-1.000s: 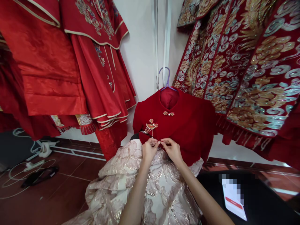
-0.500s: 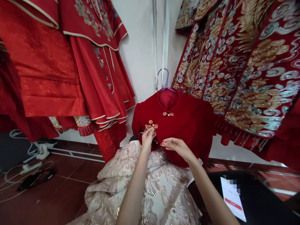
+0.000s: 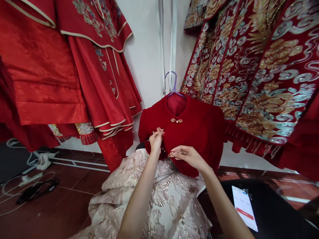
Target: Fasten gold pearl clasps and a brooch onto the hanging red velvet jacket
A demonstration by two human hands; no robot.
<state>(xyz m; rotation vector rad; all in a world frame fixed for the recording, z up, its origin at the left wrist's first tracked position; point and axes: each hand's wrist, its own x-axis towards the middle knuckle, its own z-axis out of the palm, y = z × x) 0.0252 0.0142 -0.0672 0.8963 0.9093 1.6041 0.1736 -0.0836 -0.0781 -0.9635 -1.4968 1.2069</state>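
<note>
A dark red velvet jacket (image 3: 199,129) hangs on a purple hanger (image 3: 171,83) over a pale gold brocade skirt (image 3: 154,196). My left hand (image 3: 156,142) is raised to the gold fan-shaped brooch (image 3: 158,130) on the jacket's chest, fingers pinched on it. My right hand (image 3: 187,155) is lower, pinching a small gold pearl clasp (image 3: 171,155) at the jacket's front edge. A second pearl clasp (image 3: 176,120) closes the collar.
Red satin garments (image 3: 50,73) hang at the left, heavily embroidered red and gold robes (image 3: 261,73) at the right. Cables and a power strip (image 3: 27,179) lie on the dark red tile floor. A phone (image 3: 244,207) rests on a black surface at lower right.
Both hands were together at the jacket's lower clasp. My left hand has risen to the brooch, while my right hand stays on the lower clasp. The view has shifted slightly.
</note>
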